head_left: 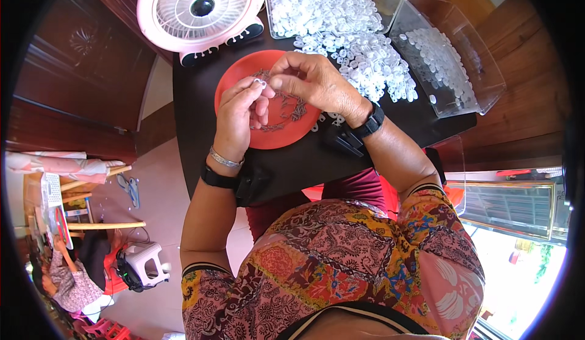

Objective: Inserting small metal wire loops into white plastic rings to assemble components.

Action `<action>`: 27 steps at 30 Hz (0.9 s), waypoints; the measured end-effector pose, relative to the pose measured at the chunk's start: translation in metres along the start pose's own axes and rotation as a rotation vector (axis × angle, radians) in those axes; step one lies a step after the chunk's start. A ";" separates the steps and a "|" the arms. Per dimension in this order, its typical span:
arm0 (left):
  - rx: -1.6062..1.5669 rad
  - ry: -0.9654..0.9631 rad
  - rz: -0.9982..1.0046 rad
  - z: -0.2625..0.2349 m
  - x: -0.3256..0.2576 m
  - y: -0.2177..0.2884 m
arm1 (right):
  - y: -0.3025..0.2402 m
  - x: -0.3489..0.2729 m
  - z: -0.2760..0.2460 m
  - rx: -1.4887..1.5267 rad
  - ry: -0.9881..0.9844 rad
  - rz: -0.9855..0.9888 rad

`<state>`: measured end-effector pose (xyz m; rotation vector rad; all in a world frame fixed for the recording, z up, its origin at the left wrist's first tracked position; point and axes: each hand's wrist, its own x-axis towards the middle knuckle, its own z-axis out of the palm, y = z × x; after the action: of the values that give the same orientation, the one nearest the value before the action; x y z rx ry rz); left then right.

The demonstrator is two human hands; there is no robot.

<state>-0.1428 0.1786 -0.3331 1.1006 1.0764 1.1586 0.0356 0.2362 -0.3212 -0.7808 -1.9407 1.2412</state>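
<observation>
Your left hand [239, 109] and right hand [314, 84] meet over the red plate [234, 79], fingertips pinched together on a small white ring [259, 83], steadying it near the tabletop's middle.

Small white plastic ring [260, 82]: pinched between fingertips of left hand [236, 113] and right hand [311, 84], raised just above red round plate [234, 78]. Thin dark metal springs [292, 109]: loosely scattered inside the plate, partly hidden under both hands. Ring details too small to resolve.
</observation>
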 end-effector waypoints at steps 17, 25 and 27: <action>-0.060 -0.026 0.009 0.004 0.002 -0.010 | 0.004 -0.003 0.006 -0.370 0.090 -0.232; 0.053 0.081 0.117 0.007 0.002 -0.012 | 0.005 -0.002 0.001 -0.398 0.013 -0.289; 0.044 0.082 0.114 0.005 0.003 -0.013 | 0.002 -0.001 -0.003 -0.363 -0.036 -0.279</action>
<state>-0.1358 0.1799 -0.3452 1.1699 1.1185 1.2853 0.0390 0.2375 -0.3228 -0.6349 -2.2487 0.7531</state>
